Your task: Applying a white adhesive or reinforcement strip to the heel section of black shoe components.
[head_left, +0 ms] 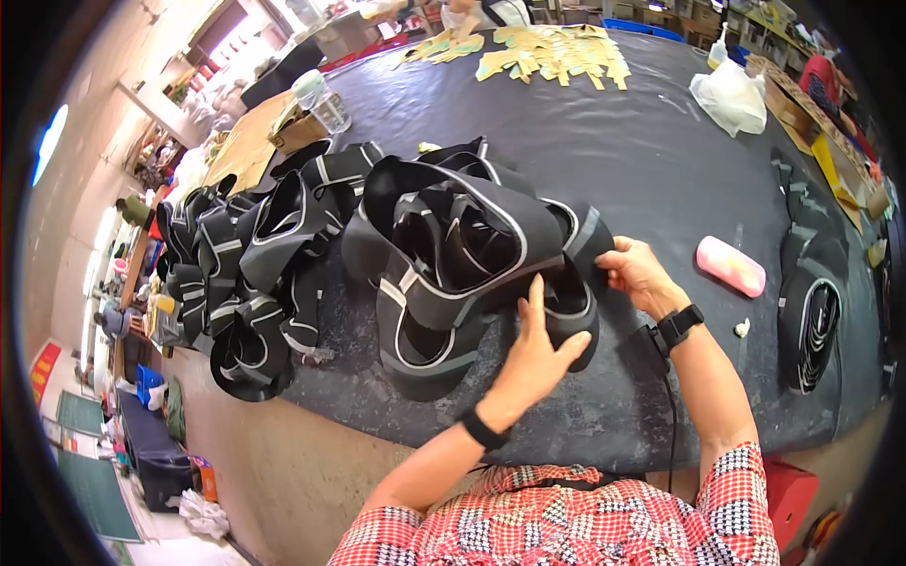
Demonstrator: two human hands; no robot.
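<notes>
In front of me stands a nested bundle of black neoprene-like loops (528,222) with grey edging, the largest one wrapped around several folded inside. At its right side sits a smaller black loop (574,325) with a pale edge. My left hand (536,354) rests against this small loop, thumb and fingers spread apart. My right hand (642,275) pinches the edge of a dark flap (593,236) at the bundle's right end. The fingertips of the right hand are partly hidden by the fabric. A black band circles each wrist.
More black loops (274,236) lie heaped on the left of the dark-covered table (679,179). To the right are a pink case (731,266) and a rolled stack of black pieces (810,330). Yellowish cut pieces (552,52) and a white plastic bag (731,99) lie farther back.
</notes>
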